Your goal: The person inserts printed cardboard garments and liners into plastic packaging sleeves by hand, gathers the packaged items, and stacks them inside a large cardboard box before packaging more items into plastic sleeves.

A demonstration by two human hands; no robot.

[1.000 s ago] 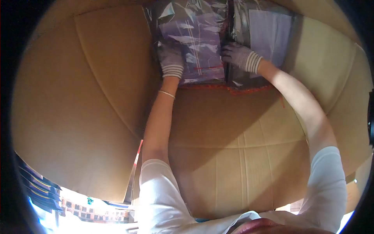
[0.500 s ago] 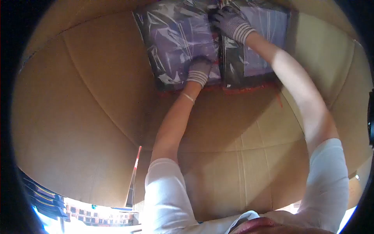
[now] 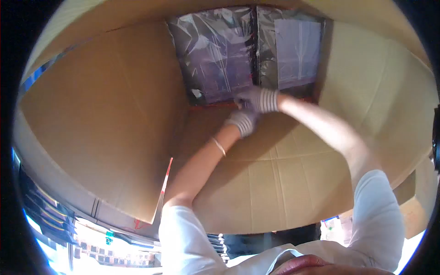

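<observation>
Left hand (image 3: 244, 121) and right hand (image 3: 261, 99) overlapped at six o'clock of two plastic-wrapped packages (image 3: 224, 59), both grips too blurred to tell

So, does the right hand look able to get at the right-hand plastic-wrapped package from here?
Probably yes: the right hand appears near the close edge of the right-hand package, whose top looks uncovered. The left hand seems on the nearer side, out of the way.

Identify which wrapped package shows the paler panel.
The right-hand package: its panel is pale lilac, while the left package looks darker purple under wrinkled, glossy film.
</observation>
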